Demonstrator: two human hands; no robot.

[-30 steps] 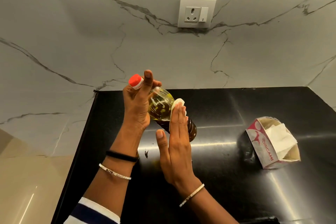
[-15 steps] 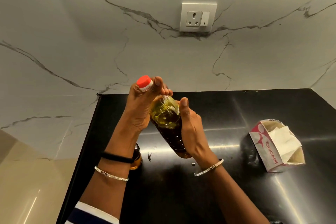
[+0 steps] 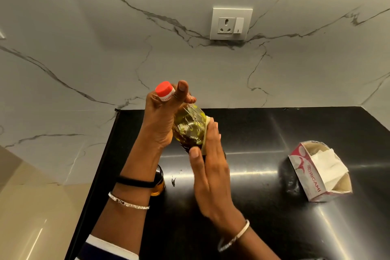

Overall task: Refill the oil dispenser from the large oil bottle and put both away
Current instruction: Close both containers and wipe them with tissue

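My left hand (image 3: 159, 121) grips the large oil bottle (image 3: 188, 127) at its neck, just under the red cap (image 3: 165, 90), and holds it tilted above the black counter (image 3: 263, 213). The clear bottle has yellow oil in it. My right hand (image 3: 211, 173) lies flat against the bottle's right side and presses a white tissue (image 3: 205, 133) to it. Its fingers are straight, and the thumb rests on the bottle's lower part. The small amber oil dispenser (image 3: 160, 186) stands on the counter, mostly hidden behind my left wrist.
An open pink and white tissue box (image 3: 312, 177) lies on the counter at the right. A marble wall with a socket (image 3: 231, 24) rises behind. The counter's left edge (image 3: 101, 164) drops to a beige floor. A dark smear (image 3: 173, 180) marks the counter beside the dispenser.
Half a second ago my right hand was wrapped around the bottle's lower body. Now it lies flat along the right side with the tissue. The left hand has kept its grip.
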